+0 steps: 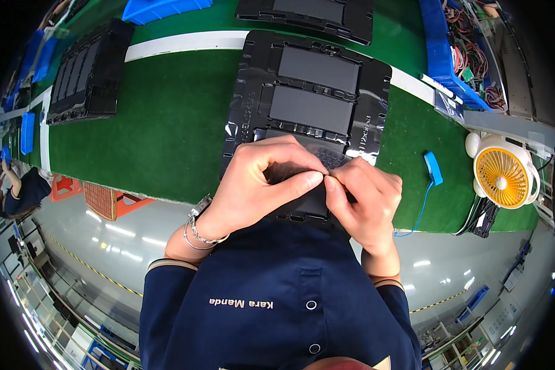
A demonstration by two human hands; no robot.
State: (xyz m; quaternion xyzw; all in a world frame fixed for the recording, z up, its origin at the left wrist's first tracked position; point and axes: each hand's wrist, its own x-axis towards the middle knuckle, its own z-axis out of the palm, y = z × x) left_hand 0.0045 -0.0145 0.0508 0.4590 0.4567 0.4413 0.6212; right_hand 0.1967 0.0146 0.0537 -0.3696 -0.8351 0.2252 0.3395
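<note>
My left hand (262, 176) and my right hand (369, 194) meet over the near part of a black plastic tray (243, 92). Thumb and forefinger of each are pinched together, fingertips almost touching. Between them is a thin see-through film (328, 154) with a faint grid pattern; its edge runs into both pinches. Under the hands lies the tray's near end, mostly hidden. Farther up in the tray, flat dark grey rectangular panels (311, 110) sit in separate recesses.
Another black tray with panels (308, 12) lies beyond; a stack of black trays (86, 71) stands left on the green mat (166, 117). To the right are a yellow-and-white fan (502, 176), a blue wrist-strap-like piece with cord (433, 168) and a blue bin of wires (435, 37). A person (24, 191) is far left.
</note>
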